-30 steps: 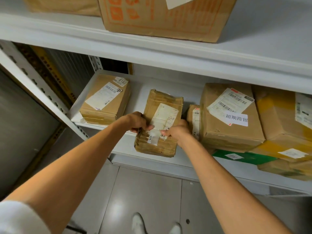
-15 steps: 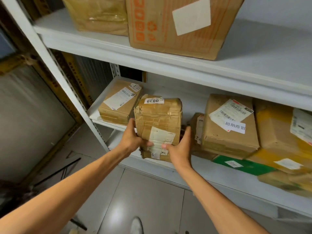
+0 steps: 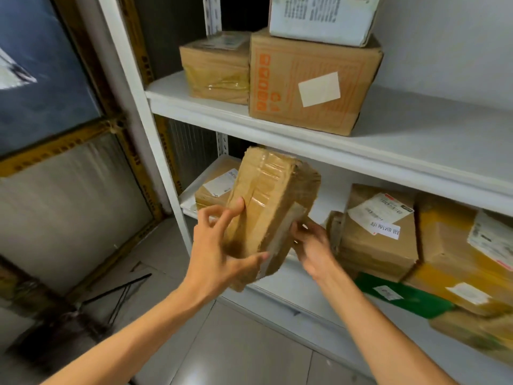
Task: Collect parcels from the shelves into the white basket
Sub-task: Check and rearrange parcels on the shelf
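Just in front of the lower shelf (image 3: 333, 198), I hold the taped brown parcel (image 3: 266, 207) tilted in the air: left hand (image 3: 216, 254) wrapped round its near end, right hand (image 3: 313, 245) pinching its right edge. Pick-up seems done; next I must turn to the white basket, out of view, and lower it in.

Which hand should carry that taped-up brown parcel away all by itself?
Left, probably. The left hand grips the taped parcel around its lower end, thumb beneath and fingers on its face. The right hand only meets its side edge with fingertips.
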The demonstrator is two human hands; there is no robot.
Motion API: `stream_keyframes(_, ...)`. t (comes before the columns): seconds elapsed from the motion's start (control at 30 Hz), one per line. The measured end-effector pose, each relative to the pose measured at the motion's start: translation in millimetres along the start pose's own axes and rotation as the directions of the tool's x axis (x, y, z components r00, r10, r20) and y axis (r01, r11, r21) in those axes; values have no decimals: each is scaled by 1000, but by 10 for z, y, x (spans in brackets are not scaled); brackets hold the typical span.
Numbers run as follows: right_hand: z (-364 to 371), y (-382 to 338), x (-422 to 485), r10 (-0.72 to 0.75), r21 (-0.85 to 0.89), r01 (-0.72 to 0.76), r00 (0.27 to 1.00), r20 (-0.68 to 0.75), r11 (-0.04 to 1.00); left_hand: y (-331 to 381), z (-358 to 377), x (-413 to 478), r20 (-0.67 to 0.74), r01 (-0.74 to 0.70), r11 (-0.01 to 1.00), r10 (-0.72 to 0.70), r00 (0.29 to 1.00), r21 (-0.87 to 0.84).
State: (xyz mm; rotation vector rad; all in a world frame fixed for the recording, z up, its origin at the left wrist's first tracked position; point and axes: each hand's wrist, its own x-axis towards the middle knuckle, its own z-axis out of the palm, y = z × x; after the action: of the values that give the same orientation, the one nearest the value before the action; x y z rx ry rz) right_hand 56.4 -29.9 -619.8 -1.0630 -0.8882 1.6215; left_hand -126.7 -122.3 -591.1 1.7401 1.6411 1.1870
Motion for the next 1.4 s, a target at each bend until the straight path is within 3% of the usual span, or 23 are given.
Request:
stream_keyframes(0.1, 53, 58, -54, 97, -25, -96, 995, 33, 995, 110, 5, -79, -57, -62, 983, 73, 996, 173)
stream_keyframes(0.2, 115, 61, -89, 134, -29, -133, 991, 19, 991, 164, -7, -43, -70, -45, 975, 61, 996, 216)
stream_keyframes(0.27, 144, 15, -103, 107, -60, -107, 994, -11, 992, 133, -83, 28, -67, 12, 988, -1, 998, 156)
stream_keyframes(0.37, 179, -217, -198, -9, -216, 13, 1000, 19, 976, -39, -274, 155, -43, 136, 978, -145, 989, -156)
stream_keyframes(0.43, 170, -362, -322, -128, -379, 165, 984, 121, 910, -206, -327, 178, -12, 207, 875, -236, 972, -438)
stream_keyframes(0.5, 144, -406, -473, -194, -451, 282, 954, 230, 847, -336, -308, 166, 103, 327, 664, -354, 930, -673)
stream_keyframes(0.57, 96, -336, -561, -211, -524, 358, 924, 319, 773, -448, -263, 140, 269, 424, 452, -368, 890, -785)
stream_keyframes(0.63, 28, -231, -583, -184, -520, 350, 921, 344, 780, -540, -252, 134, 367, 480, 374, -336, 868, -794)
stream_keyframes(0.73, -8, -122, -563, -134, -328, 251, 931, 340, 911, -503, -272, 189, 360, 497, 416, -366, 858, -761)
stream_keyframes(0.83, 103, -219, -499, -35, -284, 105, 970, 241, 953, -329, -285, 298, 309, 552, 444, -508, 804, -706)
stream_keyframes(0.97, 401, -779, -292, 181, -412, -151, 983, 34, 898, -228, -333, 625, 381, 660, 374, -592, 710, -651)
stream_keyframes(1.13, 501, -1023, -10, 401, -433, -405, 910, -106, 806, -318, -379, 951, 403, 777, 399, -686, 605, -487)
stream_keyframes(1.27, 401, -977, 36, 381, -453, -397, 915, -130, 798, -352, -367, 1047, 435, 804, 451, -679, 591, -388)
stream_keyframes(1.4, 216, -657, 35, 302, -389, -300, 952, -55, 871, -489, -232, 1153, 471, 809, 453, -658, 587, -375)
